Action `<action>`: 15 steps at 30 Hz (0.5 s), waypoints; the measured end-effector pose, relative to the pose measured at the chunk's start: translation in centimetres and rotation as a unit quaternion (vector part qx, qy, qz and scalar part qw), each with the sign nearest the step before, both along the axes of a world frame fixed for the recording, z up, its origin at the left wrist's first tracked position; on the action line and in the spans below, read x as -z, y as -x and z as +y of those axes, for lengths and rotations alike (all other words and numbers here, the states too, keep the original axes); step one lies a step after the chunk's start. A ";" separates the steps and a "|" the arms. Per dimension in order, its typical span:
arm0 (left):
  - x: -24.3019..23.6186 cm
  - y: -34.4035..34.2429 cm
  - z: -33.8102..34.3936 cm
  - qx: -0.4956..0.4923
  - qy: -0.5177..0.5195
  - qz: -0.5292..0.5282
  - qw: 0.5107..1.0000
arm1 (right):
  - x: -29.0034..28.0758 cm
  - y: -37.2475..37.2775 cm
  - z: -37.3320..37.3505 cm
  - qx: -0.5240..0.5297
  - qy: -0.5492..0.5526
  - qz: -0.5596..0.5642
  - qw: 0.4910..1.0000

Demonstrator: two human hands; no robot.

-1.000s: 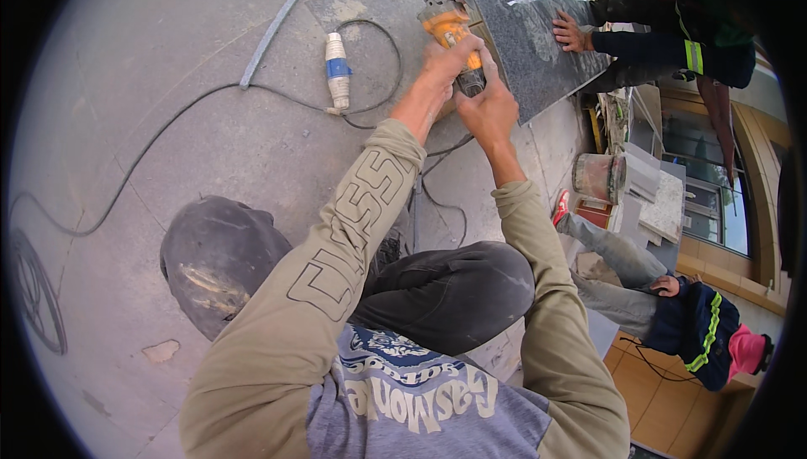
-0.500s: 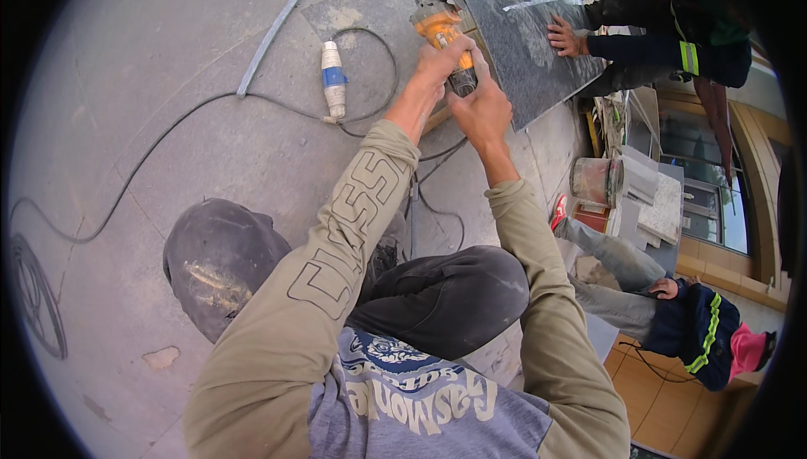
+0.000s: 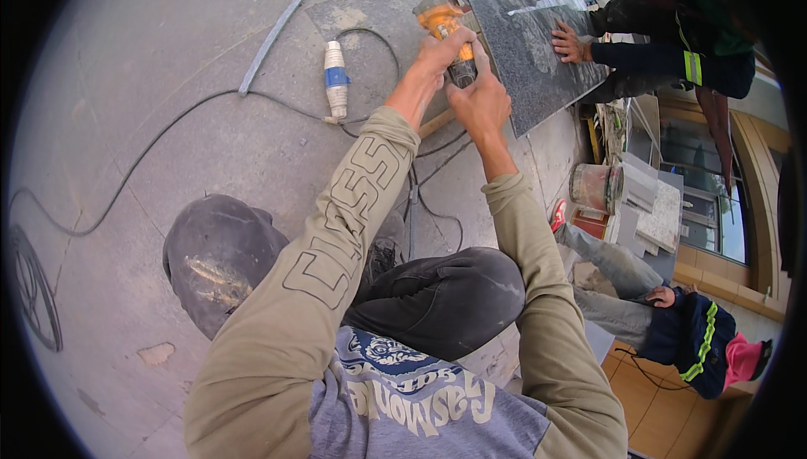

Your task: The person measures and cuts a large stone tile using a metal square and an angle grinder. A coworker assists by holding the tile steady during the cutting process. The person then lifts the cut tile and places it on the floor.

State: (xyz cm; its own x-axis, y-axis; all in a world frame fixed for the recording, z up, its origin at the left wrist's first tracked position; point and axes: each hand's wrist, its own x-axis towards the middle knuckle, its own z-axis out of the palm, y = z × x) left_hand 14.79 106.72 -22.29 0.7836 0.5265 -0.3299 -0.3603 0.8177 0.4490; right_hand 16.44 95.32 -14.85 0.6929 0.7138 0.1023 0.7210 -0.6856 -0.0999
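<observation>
Both my hands are wrapped round an orange and black angle grinder [image 3: 442,22]. My left hand [image 3: 443,49] grips the orange body, nearer the guard. Lower down, my right hand [image 3: 482,99] closes round the dark rear end. The grinder's guarded head sits beside the left edge of a dark grey speckled stone slab [image 3: 530,64]; whether the disc touches the slab I cannot tell. A co-worker's two hands [image 3: 572,44] lie flat on the slab's far right side.
A white and blue cable plug [image 3: 335,81] and a thin grey strip [image 3: 276,37] lie on the floor to the left. Black cable [image 3: 160,141] runs across it. At the right are a dirty bucket [image 3: 595,187], stone offcuts [image 3: 660,219] and a seated person [image 3: 698,333].
The view has shifted slightly. My hands keep their hold on the grinder, which stays by the slab's edge. The co-worker's hands remain on the slab.
</observation>
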 end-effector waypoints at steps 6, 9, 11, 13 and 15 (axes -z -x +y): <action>2.5 -0.9 0.2 -0.020 0.048 -0.125 0.991 | -0.1 0.4 -0.3 -0.006 -0.012 0.028 1.000; 3.2 -1.1 -0.4 -0.013 0.049 -0.127 0.991 | -0.1 0.5 -1.3 0.001 -0.009 0.037 0.999; 3.3 -1.2 -0.8 -0.007 0.041 -0.104 0.994 | -0.3 0.7 -1.9 -0.009 -0.018 0.027 0.999; 3.2 -1.3 -1.3 0.001 0.036 -0.083 0.996 | -0.5 0.7 -2.4 -0.016 -0.019 0.018 1.000; 3.1 -1.1 -1.8 0.004 0.033 -0.062 0.998 | -0.6 0.7 -2.9 -0.014 -0.016 0.024 0.999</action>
